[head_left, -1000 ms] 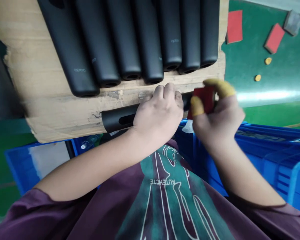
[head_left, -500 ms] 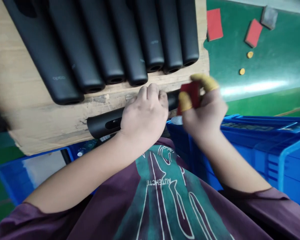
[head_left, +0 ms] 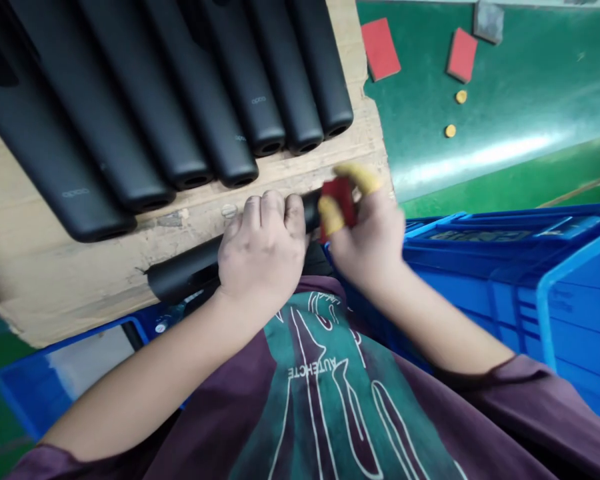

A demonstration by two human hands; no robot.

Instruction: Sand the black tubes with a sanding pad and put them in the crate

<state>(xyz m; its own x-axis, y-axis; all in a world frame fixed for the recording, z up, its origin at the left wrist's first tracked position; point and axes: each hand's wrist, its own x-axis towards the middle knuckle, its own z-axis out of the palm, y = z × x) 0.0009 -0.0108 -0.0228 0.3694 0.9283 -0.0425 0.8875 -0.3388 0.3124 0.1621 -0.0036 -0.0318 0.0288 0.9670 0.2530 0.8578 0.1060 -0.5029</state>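
Note:
My left hand [head_left: 264, 250] is closed over the middle of a black tubular housing [head_left: 183, 270], which lies along the front edge of the wooden board. The slot in the housing faces toward my body and is partly covered by my left hand. At the housing's right end, my right hand [head_left: 364, 230] pinches a red sanding sponge [head_left: 344, 200] against the surface. Yellow finger cots [head_left: 357, 177] cover its thumb and forefinger, which are blurred. Several similar black housings [head_left: 240, 87] lie side by side on the board beyond my hands, their open ends toward me.
The worn wooden board [head_left: 80, 280] carries the housings. On the green surface [head_left: 540, 87] to the right lie red pads [head_left: 381, 50], a grey block [head_left: 489, 23] and two small yellow pieces [head_left: 451, 131]. Blue crates [head_left: 480, 280] stand at right, another blue bin [head_left: 25, 380] at lower left.
The view has shifted, so the board and hands appear farther left and lower. The housing has rolled, its slot now turned more toward my body. Both hands keep their holds.

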